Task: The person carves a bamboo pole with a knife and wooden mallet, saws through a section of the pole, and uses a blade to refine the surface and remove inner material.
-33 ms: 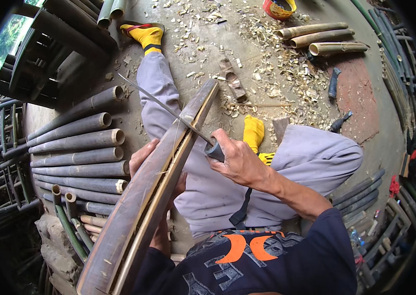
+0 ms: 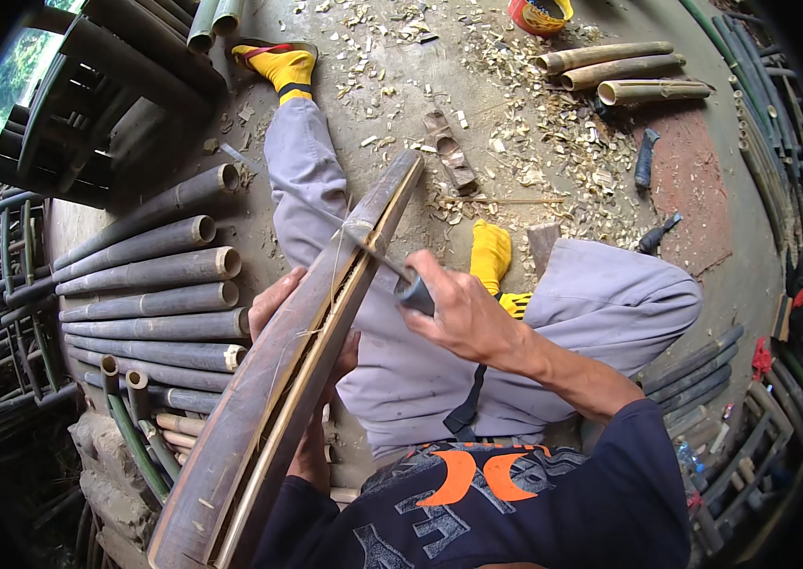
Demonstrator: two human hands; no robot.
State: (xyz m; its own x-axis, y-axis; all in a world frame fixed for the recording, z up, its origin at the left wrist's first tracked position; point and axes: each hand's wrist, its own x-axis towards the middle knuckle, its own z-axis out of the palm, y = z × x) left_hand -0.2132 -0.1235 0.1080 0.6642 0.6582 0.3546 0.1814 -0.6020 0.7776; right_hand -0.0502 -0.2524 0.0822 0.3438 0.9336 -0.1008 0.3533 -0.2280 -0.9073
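A long dark bamboo piece point(image 2: 273, 370) slants from the lower left up toward the middle, over my legs. A long opening with pale edges runs down its right side. My left hand point(image 2: 274, 303) is wrapped round it from beneath, with fingers showing on its left side and the rest partly hidden. In my right hand point(image 2: 466, 318) is the dark round handle of a long, narrow-bladed tool point(image 2: 383, 259). Its thin grey blade lies across the bamboo near the upper end and is smeared by motion. Whether it is a knife, a file or a saw I cannot tell.
Several dark bamboo poles point(image 2: 155, 327) lie side by side at left. Pale chips point(image 2: 553, 119) litter the floor ahead. Short bamboo lengths point(image 2: 653, 92) and a black-handled tool point(image 2: 645, 159) lie at far right. A grooved wooden block point(image 2: 449, 152) sits beyond the bamboo's tip.
The blade has gone from sharp to blurred along its length, and my right hand has shifted very slightly. The bamboo and my left hand stay in place.
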